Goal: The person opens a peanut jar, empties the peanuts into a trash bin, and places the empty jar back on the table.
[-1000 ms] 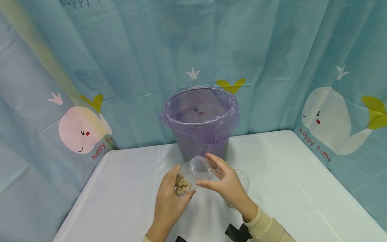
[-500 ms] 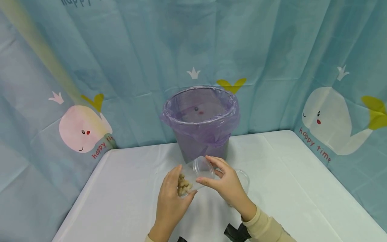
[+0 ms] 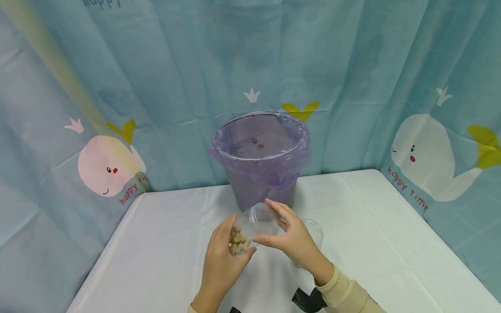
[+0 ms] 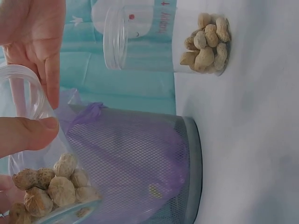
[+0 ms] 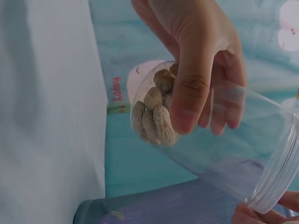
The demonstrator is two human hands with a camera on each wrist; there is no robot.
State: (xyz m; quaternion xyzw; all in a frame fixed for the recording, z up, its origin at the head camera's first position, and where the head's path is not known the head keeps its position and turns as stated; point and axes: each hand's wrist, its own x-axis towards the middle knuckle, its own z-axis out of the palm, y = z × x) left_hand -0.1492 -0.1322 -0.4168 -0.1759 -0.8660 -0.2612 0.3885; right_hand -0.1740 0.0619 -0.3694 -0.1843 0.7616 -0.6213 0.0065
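Observation:
A clear plastic jar (image 3: pixel 244 224) tilts over the table in front of me, its ridged mouth end towards the right. Several peanuts in their shells (image 5: pixel 154 116) lie at its base. My left hand (image 3: pixel 223 261) grips the lower part of the jar, with the thumb across the wall near the peanuts. At the mouth end, my right hand (image 3: pixel 293 234) holds the rim between thumb and fingers. A second clear jar (image 4: pixel 149 46) stands upright on the table with peanuts at its bottom; my right hand partly hides it in the head view.
Behind the hands stands a mesh waste bin (image 3: pixel 266 195) lined with a purple bag (image 3: pixel 270 167). A white cloth (image 3: pixel 156 252) covers the table. A blue printed curtain (image 3: pixel 188 87) hangs around the back and sides. Black gear (image 3: pixel 309 300) shows below the right forearm.
The held jar and both hands have shifted slightly to the right in the head view. The grip of both hands looks nearly the same; the second jar and bin stay in place.

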